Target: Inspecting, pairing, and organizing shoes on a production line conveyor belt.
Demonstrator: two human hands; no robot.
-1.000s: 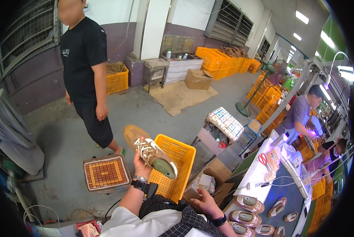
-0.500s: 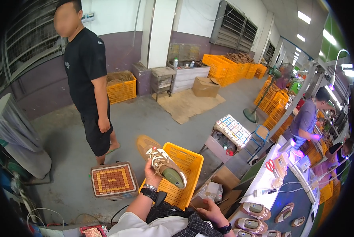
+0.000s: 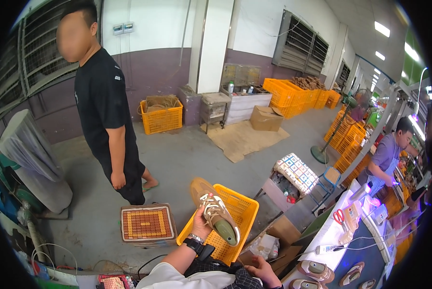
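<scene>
My left hand (image 3: 201, 225) is closed around a brown sneaker (image 3: 210, 206) with white laces, a pale sole edge and a green form filling its opening. The shoe is tilted, its toe pointing away to the upper left. Beneath it stands a yellow plastic crate (image 3: 249, 212), whose visible inside shows a slotted floor. My right hand (image 3: 266, 271) rests low beside my lap, fingers loosely bent and apart, with nothing seen in it. Close by on its right, several similar brown shoes (image 3: 317, 270) lie along the edge of a workbench.
A tiled-top stool (image 3: 148, 224) stands left of the crate. A person in black (image 3: 102, 101) stands behind it. Right of the crate are an open cardboard box (image 3: 277, 236) and a cushioned seat (image 3: 295, 173). Red scissors (image 3: 339, 216) lie on the bench; a co-worker (image 3: 384, 159) is beyond.
The view has swung, so most of the scene sits farther right and lower. My left hand still holds the sneaker over the crate. The person in black has shifted left against the wall.
</scene>
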